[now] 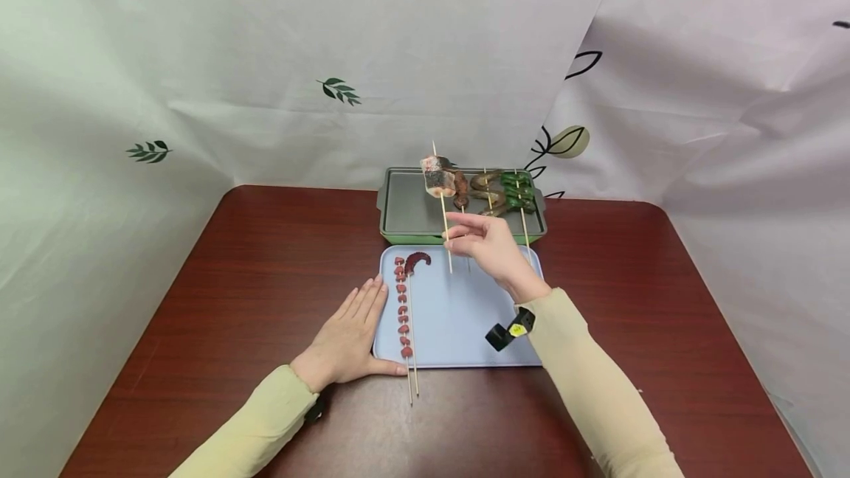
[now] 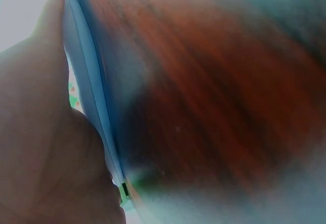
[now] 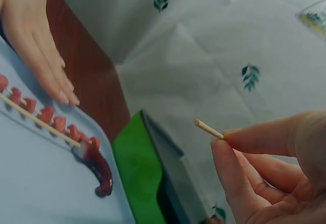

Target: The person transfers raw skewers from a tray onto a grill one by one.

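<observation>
My right hand point(image 1: 490, 248) pinches the bare stick of a skewer point(image 1: 438, 179) between thumb and fingers. Two pale chunks with dark, fish-like skin sit at its upper end, raised in front of the grill pan point(image 1: 406, 206). In the right wrist view the stick's blunt end point(image 3: 208, 129) pokes out past the fingertips. My left hand point(image 1: 348, 336) rests flat against the left edge of a light-blue tray point(image 1: 468, 319), its thumb at the near corner. On that tray lie a skewer of small red pieces point(image 1: 403, 310) and another bearing a dark red tentacle point(image 1: 417, 262).
In the green-sided pan lie a brown meat skewer point(image 1: 461, 190), a wavy brownish skewer point(image 1: 488, 194) and a green pepper skewer point(image 1: 518, 192), some sticks reaching over the tray. Behind the dark wooden table point(image 1: 285, 257) hangs a pale patterned cloth point(image 1: 398, 57).
</observation>
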